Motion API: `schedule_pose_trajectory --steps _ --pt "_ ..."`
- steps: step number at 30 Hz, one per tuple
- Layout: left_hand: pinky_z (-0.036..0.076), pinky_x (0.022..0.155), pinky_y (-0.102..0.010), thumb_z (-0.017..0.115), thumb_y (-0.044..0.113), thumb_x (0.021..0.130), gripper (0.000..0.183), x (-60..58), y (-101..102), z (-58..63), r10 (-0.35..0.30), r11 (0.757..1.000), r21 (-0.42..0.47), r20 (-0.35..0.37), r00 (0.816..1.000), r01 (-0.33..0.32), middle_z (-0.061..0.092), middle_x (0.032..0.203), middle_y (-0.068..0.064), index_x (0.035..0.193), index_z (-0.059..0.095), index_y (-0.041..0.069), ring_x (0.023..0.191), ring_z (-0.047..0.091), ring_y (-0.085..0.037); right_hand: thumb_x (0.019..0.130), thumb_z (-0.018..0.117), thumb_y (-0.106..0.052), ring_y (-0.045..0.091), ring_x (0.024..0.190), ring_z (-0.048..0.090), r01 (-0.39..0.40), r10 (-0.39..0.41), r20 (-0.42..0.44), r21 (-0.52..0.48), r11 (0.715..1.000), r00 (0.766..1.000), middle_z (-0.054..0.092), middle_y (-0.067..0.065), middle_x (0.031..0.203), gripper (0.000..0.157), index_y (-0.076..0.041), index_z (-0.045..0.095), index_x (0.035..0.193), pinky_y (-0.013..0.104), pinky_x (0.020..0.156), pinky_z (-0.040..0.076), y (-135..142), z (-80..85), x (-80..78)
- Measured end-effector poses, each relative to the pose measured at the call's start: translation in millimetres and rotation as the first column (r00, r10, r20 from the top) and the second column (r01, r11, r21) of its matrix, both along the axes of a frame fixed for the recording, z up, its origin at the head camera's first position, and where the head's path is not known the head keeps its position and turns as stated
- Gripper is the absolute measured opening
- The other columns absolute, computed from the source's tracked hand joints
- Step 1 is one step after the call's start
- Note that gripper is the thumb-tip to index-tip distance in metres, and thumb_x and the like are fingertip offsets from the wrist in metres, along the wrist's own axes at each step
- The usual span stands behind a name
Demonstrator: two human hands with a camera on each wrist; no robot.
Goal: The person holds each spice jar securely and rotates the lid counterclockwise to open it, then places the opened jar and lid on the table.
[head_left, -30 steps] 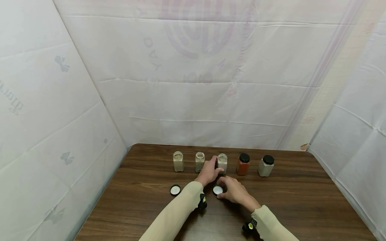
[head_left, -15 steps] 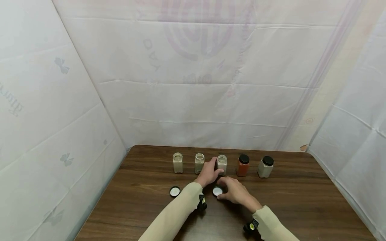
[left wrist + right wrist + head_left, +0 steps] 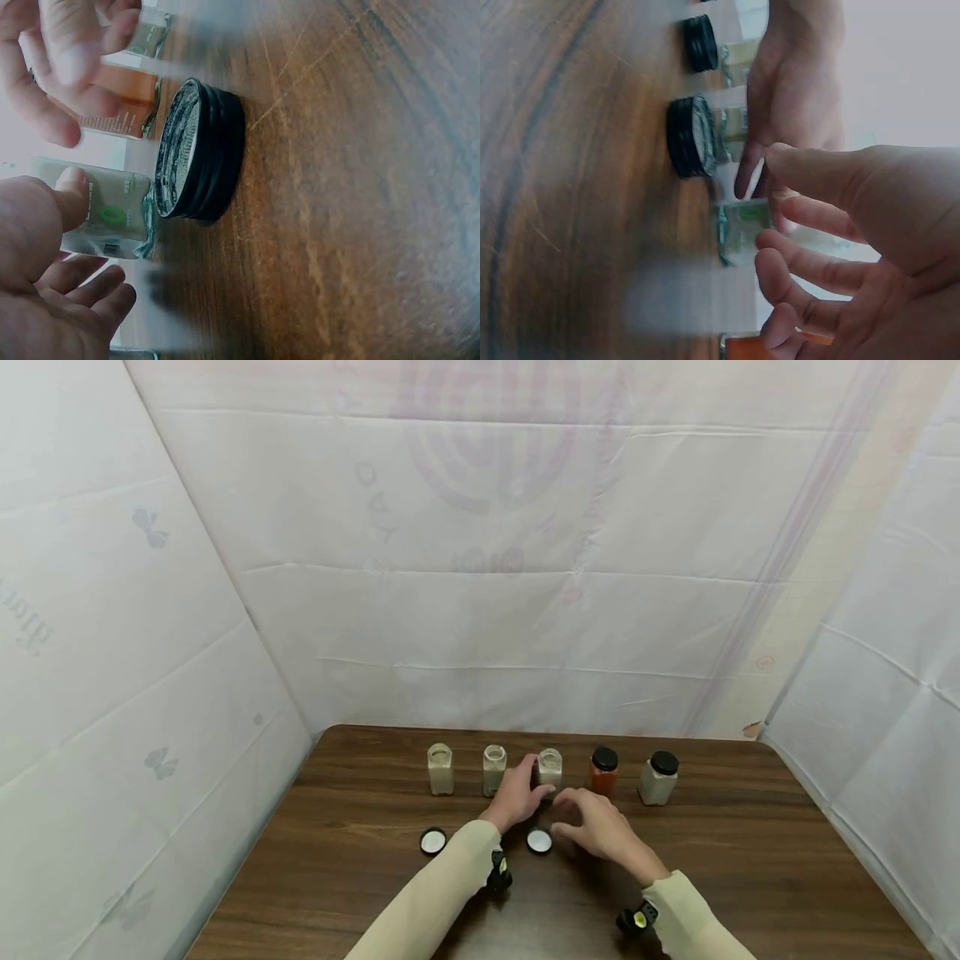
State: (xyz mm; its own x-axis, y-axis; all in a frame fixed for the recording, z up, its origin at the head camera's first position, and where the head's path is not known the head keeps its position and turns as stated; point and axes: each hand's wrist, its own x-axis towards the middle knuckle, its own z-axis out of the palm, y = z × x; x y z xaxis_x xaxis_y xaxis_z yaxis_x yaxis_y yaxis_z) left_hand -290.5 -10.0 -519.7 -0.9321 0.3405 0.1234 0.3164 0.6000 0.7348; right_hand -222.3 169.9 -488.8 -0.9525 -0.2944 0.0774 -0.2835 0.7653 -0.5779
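Note:
In the head view my left hand point(image 3: 516, 795) grips an uncapped square glass jar point(image 3: 551, 767) of pale powder, the middle one in a row. Its thumb lies on the jar's labelled face in the left wrist view, with the fingers at the jar's side. A black lid point(image 3: 539, 840) lies on the table in front of that jar, white inside facing up. To the right of the lid, my right hand point(image 3: 600, 827) hovers with loosely bent fingers and holds nothing. In the right wrist view a gap shows between its fingertips and the lid point(image 3: 691, 136).
Two uncapped jars of pale powder, one at the far left point(image 3: 441, 770) and one beside my left hand point(image 3: 494, 768), stand on the brown table point(image 3: 360, 860). A red-powder jar point(image 3: 603, 772) and a pale-powder jar point(image 3: 658, 778) wear black lids. Another lid point(image 3: 432, 841) lies left.
My right hand has let go of the black lid and moved a little to the right and up. The lid stays on the table. My left hand keeps its hold on the jar.

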Motion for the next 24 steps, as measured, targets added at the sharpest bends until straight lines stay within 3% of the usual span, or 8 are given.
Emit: schedule_pose_trajectory --steps 5,10,18,24 --pt "0.051 0.101 -0.048 0.07 0.026 0.101 0.06 1.6 -0.7 -1.6 0.006 1.0 0.013 -0.01 1.0 -0.006 0.062 0.134 -0.019 0.15 0.042 0.005 0.125 0.061 -0.033 0.091 0.081 -0.023 0.019 0.088 0.067 0.037 -0.04 -0.088 -0.038 0.999 0.995 0.071 0.004 0.106 0.029 -0.014 0.071 0.117 0.042 0.072 0.056 6.8 6.5 -2.7" --pt "0.05 0.101 -0.048 0.07 0.029 0.1 0.063 1.5 -2.3 -2.3 -0.001 1.0 0.03 -0.015 1.0 0.001 0.06 0.138 -0.016 0.151 0.041 0.007 0.128 0.059 -0.031 0.092 0.079 -0.022 0.012 0.073 0.059 0.055 -0.063 -0.148 -0.051 0.997 0.987 0.068 0.004 0.102 0.031 -0.013 0.07 0.12 0.033 0.064 0.05 15.7 11.3 -7.1" --pt "0.05 0.101 -0.049 0.07 0.029 0.1 0.064 4.0 -4.1 -1.9 -0.008 0.999 0.047 -0.036 0.999 0.01 0.061 0.135 -0.014 0.153 0.04 0.008 0.125 0.06 -0.03 0.093 0.078 -0.022 0.008 0.069 0.055 0.053 -0.061 -0.16 -0.056 0.997 0.985 0.067 0.006 0.1 0.033 -0.008 0.069 0.122 0.031 0.063 0.048 22.0 13.1 -8.0" --pt "0.048 0.104 -0.049 0.07 0.028 0.1 0.069 4.9 -2.4 0.1 -0.007 0.998 0.065 -0.053 0.999 0.01 0.055 0.145 -0.015 0.157 0.035 0.008 0.132 0.055 -0.031 0.094 0.078 -0.021 0.009 0.069 0.055 0.066 -0.076 -0.16 -0.064 0.996 0.984 0.069 0.009 0.104 0.031 -0.011 0.069 0.122 0.031 0.063 0.049 25.3 14.0 -6.7"
